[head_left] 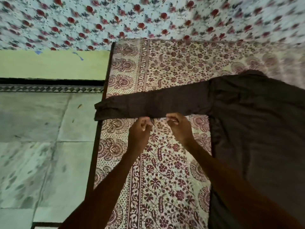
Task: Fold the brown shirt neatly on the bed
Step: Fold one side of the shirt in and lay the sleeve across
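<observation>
Brown cloth is spread flat on a printed bedspread (165, 162): the brown shirt (255, 121) is laid with its body well inside the bed's dark wooden edge (97, 146), and its collar (254, 72) is turned away from the person. One sleeve (156, 103) is stretched straight out from the body toward that edge. It is crossed by the cuff (102, 111), which is left hanging just past it over the tiled floor (41, 146).

The sleeve is held along its near border, about midway between the edge and the shirt's body. The left hand (140, 129) is placed on the side nearer the edge and the right hand (179, 128) on the side nearer the body, and the two are close together. On both hands the fingers are curled and the cloth appears to be pinched between thumb and fingertips, though the picture is slightly blurred there.

The step in hand is judged to be the sleeve fold. The body is already flattened, but nothing is yet folded over it, so the task is judged to be at an early stage.

For the next move the sleeve would need to be lifted and carried away from the edge, then laid across the body. The overhanging cuff would have to be drawn back onto the bed with it. The crease would need to be kept at the shoulder seam so that no bunching is left.
</observation>
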